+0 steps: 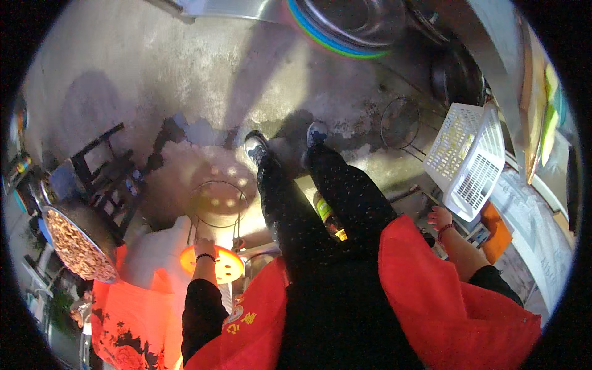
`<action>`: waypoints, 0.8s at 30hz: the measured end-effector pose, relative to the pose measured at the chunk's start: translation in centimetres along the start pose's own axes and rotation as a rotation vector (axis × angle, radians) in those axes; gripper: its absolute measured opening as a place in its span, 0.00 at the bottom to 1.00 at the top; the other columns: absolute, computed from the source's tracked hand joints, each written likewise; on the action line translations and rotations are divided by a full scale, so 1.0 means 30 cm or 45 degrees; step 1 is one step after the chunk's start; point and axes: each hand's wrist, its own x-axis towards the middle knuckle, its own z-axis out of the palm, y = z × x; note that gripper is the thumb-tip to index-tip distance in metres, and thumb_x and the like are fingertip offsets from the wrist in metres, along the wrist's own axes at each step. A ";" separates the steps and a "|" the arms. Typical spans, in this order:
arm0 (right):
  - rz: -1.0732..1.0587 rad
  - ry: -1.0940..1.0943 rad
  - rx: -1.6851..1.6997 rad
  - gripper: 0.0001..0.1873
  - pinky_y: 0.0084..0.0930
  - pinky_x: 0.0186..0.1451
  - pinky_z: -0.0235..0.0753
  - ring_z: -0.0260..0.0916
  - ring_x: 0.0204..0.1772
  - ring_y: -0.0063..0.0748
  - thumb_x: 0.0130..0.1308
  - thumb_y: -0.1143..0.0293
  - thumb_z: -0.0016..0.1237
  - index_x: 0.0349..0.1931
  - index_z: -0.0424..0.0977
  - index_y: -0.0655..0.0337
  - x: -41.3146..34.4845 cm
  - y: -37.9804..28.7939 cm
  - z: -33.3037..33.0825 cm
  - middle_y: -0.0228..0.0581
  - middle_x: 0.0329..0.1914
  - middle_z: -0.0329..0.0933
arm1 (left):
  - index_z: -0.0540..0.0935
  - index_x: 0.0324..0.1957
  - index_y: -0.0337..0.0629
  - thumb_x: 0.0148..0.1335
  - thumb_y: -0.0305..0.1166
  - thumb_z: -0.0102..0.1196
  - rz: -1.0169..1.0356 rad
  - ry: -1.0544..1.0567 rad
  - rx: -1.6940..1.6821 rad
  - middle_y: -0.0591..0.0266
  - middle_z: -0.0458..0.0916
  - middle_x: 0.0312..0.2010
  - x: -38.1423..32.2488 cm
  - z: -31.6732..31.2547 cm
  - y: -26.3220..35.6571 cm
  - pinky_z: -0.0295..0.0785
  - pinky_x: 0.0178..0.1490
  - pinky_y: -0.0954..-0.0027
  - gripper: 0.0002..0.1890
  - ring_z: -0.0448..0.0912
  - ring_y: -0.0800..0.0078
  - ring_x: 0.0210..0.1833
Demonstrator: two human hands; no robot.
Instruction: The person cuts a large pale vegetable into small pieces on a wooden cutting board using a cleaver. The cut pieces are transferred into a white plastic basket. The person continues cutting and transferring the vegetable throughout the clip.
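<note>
My left hand (pixel 205 247), with a dark bead bracelet at the wrist, grips the edge of an orange round stool seat (pixel 224 267) pierced with holes. Its thin metal legs and ring (pixel 219 181) reach away from me above the floor. My right hand (pixel 439 218) is raised on the right with its fingers apart and holds nothing that I can see. Close to it is a white perforated plastic basket (pixel 476 180); whether they touch is unclear. Between my legs lies a bottle (pixel 323 210) with a green label and a yellow cap.
A large bowl (pixel 76 245) of small brown pieces stands at the left beside a dark wooden chair (pixel 104 171). Red floral cloth (pixel 134 319) hangs near it. Metal basins (pixel 351 21) are at the top. A second wire ring (pixel 400 122) stands left of the basket.
</note>
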 end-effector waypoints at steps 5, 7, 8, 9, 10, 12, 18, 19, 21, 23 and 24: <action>0.117 -0.025 0.973 0.24 0.44 0.46 0.71 0.76 0.48 0.46 0.70 0.54 0.36 0.63 0.62 0.51 -0.025 0.029 0.078 0.44 0.56 0.76 | 0.82 0.50 0.54 0.40 0.53 0.73 0.049 0.233 0.032 0.61 0.83 0.47 0.013 -0.394 -0.060 0.71 0.59 0.57 0.33 0.78 0.60 0.55; 0.117 0.047 1.252 0.27 0.44 0.53 0.69 0.74 0.54 0.47 0.72 0.52 0.33 0.67 0.58 0.50 -0.084 0.017 0.099 0.45 0.61 0.72 | 0.81 0.51 0.55 0.39 0.53 0.73 0.108 0.245 0.057 0.61 0.84 0.45 0.067 -0.571 -0.062 0.71 0.59 0.57 0.33 0.79 0.59 0.53; 0.123 0.020 1.427 0.29 0.44 0.57 0.68 0.72 0.57 0.48 0.72 0.49 0.32 0.69 0.56 0.51 -0.116 0.002 0.107 0.45 0.64 0.70 | 0.81 0.51 0.56 0.39 0.53 0.73 0.186 0.252 -0.009 0.61 0.83 0.46 0.093 -0.658 -0.057 0.70 0.60 0.57 0.33 0.79 0.58 0.53; 0.125 0.004 1.626 0.31 0.44 0.60 0.67 0.71 0.60 0.48 0.73 0.46 0.31 0.70 0.55 0.51 -0.148 -0.019 0.116 0.46 0.66 0.68 | 0.82 0.51 0.57 0.39 0.53 0.73 0.271 0.291 -0.054 0.61 0.83 0.47 0.122 -0.748 -0.045 0.70 0.60 0.56 0.33 0.78 0.57 0.54; 0.109 0.005 1.708 0.35 0.45 0.63 0.65 0.67 0.63 0.51 0.71 0.42 0.31 0.72 0.51 0.52 -0.178 -0.040 0.126 0.48 0.68 0.65 | 0.82 0.51 0.58 0.38 0.51 0.73 0.336 0.399 0.022 0.60 0.82 0.48 0.139 -0.833 -0.020 0.71 0.59 0.55 0.33 0.78 0.56 0.55; 0.085 0.061 1.937 0.44 0.48 0.68 0.60 0.60 0.70 0.56 0.69 0.33 0.29 0.75 0.43 0.54 -0.237 -0.079 0.144 0.53 0.72 0.59 | 0.82 0.52 0.61 0.35 0.48 0.72 0.411 0.460 0.196 0.60 0.81 0.51 0.173 -1.024 0.060 0.71 0.58 0.53 0.34 0.77 0.55 0.57; -0.057 -0.232 2.206 0.50 0.51 0.73 0.50 0.55 0.73 0.57 0.63 0.26 0.30 0.75 0.44 0.54 -0.290 -0.220 0.161 0.47 0.75 0.53 | 0.85 0.46 0.57 0.32 0.48 0.73 0.624 0.451 0.792 0.61 0.82 0.47 0.147 -1.541 0.553 0.68 0.60 0.58 0.31 0.77 0.60 0.55; -0.037 -0.230 2.260 0.49 0.50 0.74 0.49 0.54 0.73 0.57 0.64 0.26 0.31 0.74 0.45 0.53 -0.285 -0.241 0.154 0.45 0.75 0.53 | 0.86 0.44 0.55 0.33 0.46 0.73 0.635 0.453 0.956 0.61 0.83 0.46 0.128 -1.572 0.666 0.67 0.60 0.59 0.29 0.77 0.61 0.55; -0.011 -0.132 2.362 0.44 0.51 0.73 0.50 0.56 0.72 0.56 0.66 0.32 0.36 0.72 0.49 0.53 -0.265 -0.291 0.154 0.43 0.73 0.57 | 0.87 0.42 0.55 0.36 0.42 0.72 0.755 0.450 1.056 0.60 0.84 0.45 0.106 -1.628 0.831 0.65 0.63 0.58 0.24 0.76 0.60 0.56; 0.028 -0.030 2.438 0.38 0.52 0.72 0.53 0.58 0.71 0.54 0.68 0.40 0.42 0.70 0.54 0.53 -0.247 -0.313 0.156 0.41 0.71 0.60 | 0.86 0.42 0.55 0.39 0.40 0.71 0.829 0.386 1.194 0.60 0.83 0.47 0.112 -1.658 0.980 0.63 0.64 0.57 0.22 0.75 0.60 0.58; 0.017 -0.011 2.450 0.34 0.52 0.71 0.56 0.60 0.70 0.52 0.69 0.45 0.44 0.68 0.56 0.53 -0.233 -0.322 0.159 0.41 0.69 0.62 | 0.86 0.43 0.55 0.40 0.38 0.70 0.861 0.348 1.255 0.59 0.82 0.49 0.120 -1.666 1.049 0.62 0.65 0.56 0.22 0.74 0.60 0.59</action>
